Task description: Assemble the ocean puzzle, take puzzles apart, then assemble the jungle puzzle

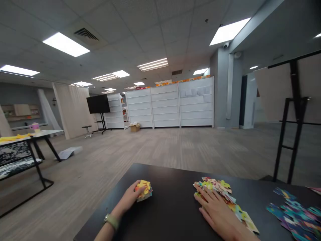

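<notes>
The left grip (130, 197) curls narrowly around a small stack of puzzle pieces (144, 190), yellow on top. Cupped this way, the pieces seem to be kept squared together, though the fingers and the angle hide how many there are. The right grip (213, 214) is wide, its fingers spread and lying flat across the near part of a loose fan of puzzle pieces (215, 189). The fan looks pressed in place rather than lifted, and the hand covers whatever lies beneath it. The overlapping pieces run from just ahead of the right grip to just beside it on its right.

Further right of that grip lies a separate heap of teal and blue puzzle pieces (293, 214), cut off by the lower right corner. A sliver of something pink (315, 190) at the right edge is too cropped to make out. All of these rest on a black surface (170, 214). A wristwatch (111, 221) sits on the wrist behind the left grip.

Well ahead of both grips, white shelving (165, 105) stands across a grey floor (150, 147). Far to the left of the left grip stands a white-topped table (47, 133), and to the right of the right grip stands a black easel frame (292, 124).
</notes>
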Motion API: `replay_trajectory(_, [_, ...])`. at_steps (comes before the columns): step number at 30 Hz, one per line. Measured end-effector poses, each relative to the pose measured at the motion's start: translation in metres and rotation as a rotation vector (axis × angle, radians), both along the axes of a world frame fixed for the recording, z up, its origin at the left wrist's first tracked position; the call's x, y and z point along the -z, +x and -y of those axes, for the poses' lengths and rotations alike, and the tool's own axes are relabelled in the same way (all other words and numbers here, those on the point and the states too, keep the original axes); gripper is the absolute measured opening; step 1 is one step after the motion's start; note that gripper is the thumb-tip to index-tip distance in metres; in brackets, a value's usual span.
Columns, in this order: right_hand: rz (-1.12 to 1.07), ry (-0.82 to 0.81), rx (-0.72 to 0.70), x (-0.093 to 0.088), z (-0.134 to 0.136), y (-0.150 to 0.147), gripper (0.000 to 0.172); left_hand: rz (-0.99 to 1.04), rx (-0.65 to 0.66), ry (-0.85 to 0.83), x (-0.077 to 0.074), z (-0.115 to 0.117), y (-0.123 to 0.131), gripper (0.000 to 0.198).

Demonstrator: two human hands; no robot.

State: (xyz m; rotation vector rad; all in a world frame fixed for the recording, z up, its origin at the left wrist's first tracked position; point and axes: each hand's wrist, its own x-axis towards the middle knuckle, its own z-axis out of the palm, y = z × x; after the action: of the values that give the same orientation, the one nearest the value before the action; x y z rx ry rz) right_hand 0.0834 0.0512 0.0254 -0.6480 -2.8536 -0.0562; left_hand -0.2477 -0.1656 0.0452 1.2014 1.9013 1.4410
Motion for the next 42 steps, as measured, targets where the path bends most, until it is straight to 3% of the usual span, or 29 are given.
replay_trajectory(3, [-0.024, 0.002, 0.024, -0.001, -0.010, 0.010, 0.044, -0.045, 0.090, -0.006, 0.006, -0.003, 0.035, 0.051])
replay_trajectory(7, [-0.134, -0.204, 0.032, -0.020, 0.021, 0.011, 0.051, -0.137, 0.156, 0.020, 0.017, -0.011, 0.094, 0.048])
replay_trajectory(10, [-0.122, -0.583, -0.098, -0.032, 0.059, 0.000, 0.075, -0.406, 0.196, 0.071, 0.024, -0.013, 0.131, 0.071])
replay_trajectory(12, [-0.127, -0.707, -0.211, -0.034, 0.077, -0.005, 0.087, -0.586, 0.292, 0.106, 0.028, -0.011, 0.143, 0.090])
replay_trajectory(16, [-0.199, -0.761, -0.312, -0.027, 0.085, -0.001, 0.083, -0.671, 0.402, 0.163, 0.031, -0.006, 0.146, 0.119])
replay_trajectory(20, [-0.366, -0.844, -0.341, -0.022, 0.077, 0.007, 0.044, -0.552, 0.388, 0.187, 0.039, -0.003, 0.140, 0.126])
replay_trajectory(23, [-0.456, -0.874, -0.320, -0.022, 0.077, 0.003, 0.031, -0.522, 0.389, 0.222, 0.051, -0.008, 0.140, 0.122])
replay_trajectory(27, [-0.488, -0.896, -0.266, -0.027, 0.079, -0.005, 0.033, -0.502, 0.409, 0.296, 0.063, -0.018, 0.145, 0.111])
replay_trajectory(31, [-0.475, -0.859, -0.300, -0.034, 0.075, -0.001, 0.018, -0.545, 0.399, 0.234, 0.056, -0.015, 0.144, 0.072])
replay_trajectory(34, [-0.475, -0.795, -0.320, -0.035, 0.073, 0.007, 0.013, -0.574, 0.370, 0.200, 0.051, -0.005, 0.137, 0.064])
replay_trajectory(39, [-0.484, -0.681, -0.255, -0.028, 0.070, 0.011, 0.015, -0.596, 0.221, 0.247, 0.056, 0.004, 0.135, 0.062])
replay_trajectory(42, [-0.432, -0.709, -0.234, -0.022, 0.072, 0.007, 0.033, -0.597, 0.145, 0.282, 0.060, 0.001, 0.142, 0.064])
